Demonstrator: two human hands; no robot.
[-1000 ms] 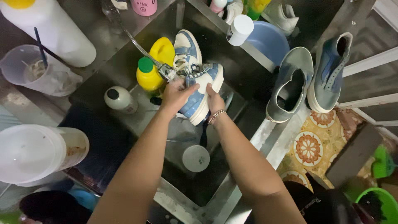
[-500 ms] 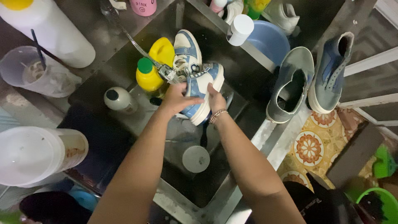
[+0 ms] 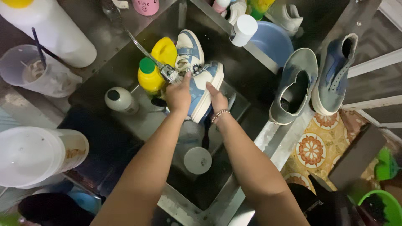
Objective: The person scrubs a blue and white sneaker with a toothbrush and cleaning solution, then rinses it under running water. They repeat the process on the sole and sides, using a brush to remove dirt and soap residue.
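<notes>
A blue-and-white sneaker (image 3: 204, 90), smooth panels over a thick white sole, lies tilted on its side in the middle of the steel sink (image 3: 234, 184). The left hand (image 3: 179, 95) is closed over its left flank, fingers curled toward the laces; the right hand (image 3: 217, 100) presses against its right edge with fingers extended along the sole (a beaded bracelet (image 3: 220, 114) circles that wrist). A second matching sneaker (image 3: 189, 51) stands just beyond, touching the first. A braided metal hose (image 3: 140, 44) ends in a nozzle beside the left hand's fingertips.

To the left, a yellow plastic bottle (image 3: 149, 76) with a green cap, and a pale rounded bottle (image 3: 119, 99) with a dark top. Nearer, a round white lid (image 3: 197, 160) sits low in the basin.

On the right rim, two grey-blue canvas shoes (image 3: 312, 81) lean upright, fabric matte and worn. Farther right of centre, a blue plastic basin (image 3: 272, 42). At far left, a large white cylindrical container (image 3: 46, 27) and a clear ribbed cup (image 3: 31, 73).
</notes>
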